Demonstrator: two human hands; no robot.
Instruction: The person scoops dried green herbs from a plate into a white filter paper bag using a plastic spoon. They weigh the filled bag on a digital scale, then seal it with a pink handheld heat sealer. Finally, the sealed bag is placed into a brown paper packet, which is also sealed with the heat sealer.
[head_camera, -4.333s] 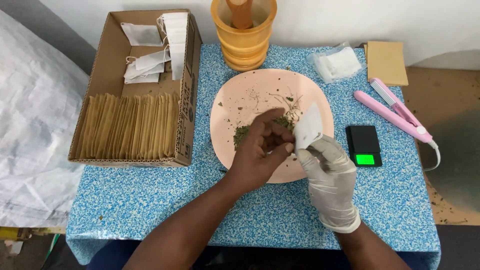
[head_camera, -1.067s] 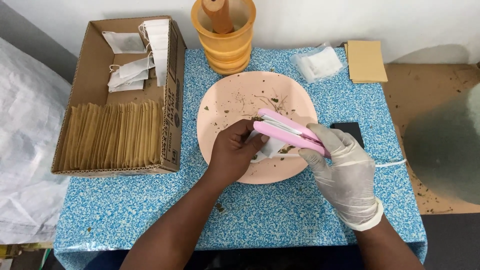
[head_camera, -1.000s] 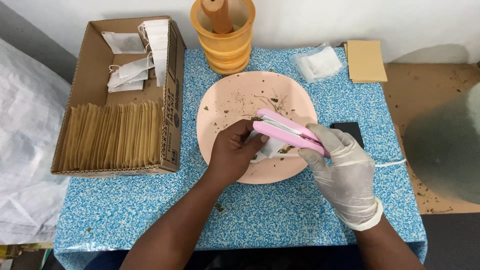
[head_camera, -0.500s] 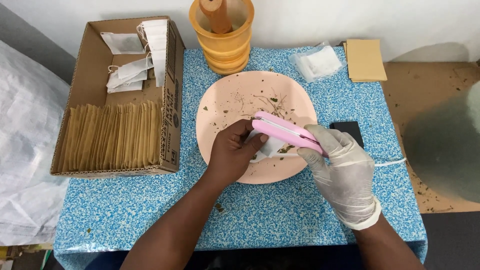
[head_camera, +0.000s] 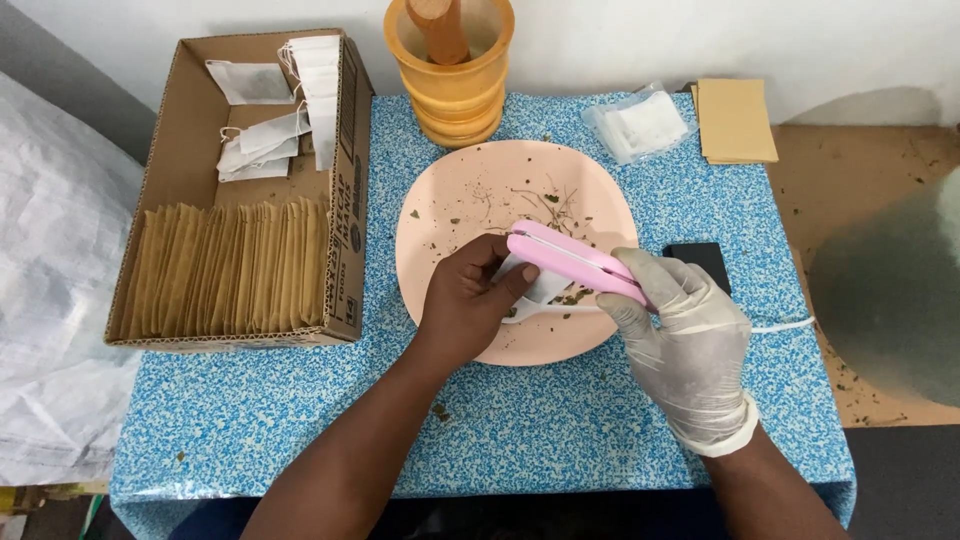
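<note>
Hands: left grips one sachet | right squeezes one pink sealer

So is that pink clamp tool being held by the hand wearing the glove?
Yes, the gloved right hand grips the pink clamp tool over the plate, while the bare left hand holds a small white bag in it.

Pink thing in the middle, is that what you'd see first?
Yes: the pink sealer tool over the peach plate stands out, squeezed by the gloved right hand on a small white bag that the bare left hand holds. Behind the plate stands a yellow wooden mortar; at left, a cardboard box of brown envelopes.
</note>
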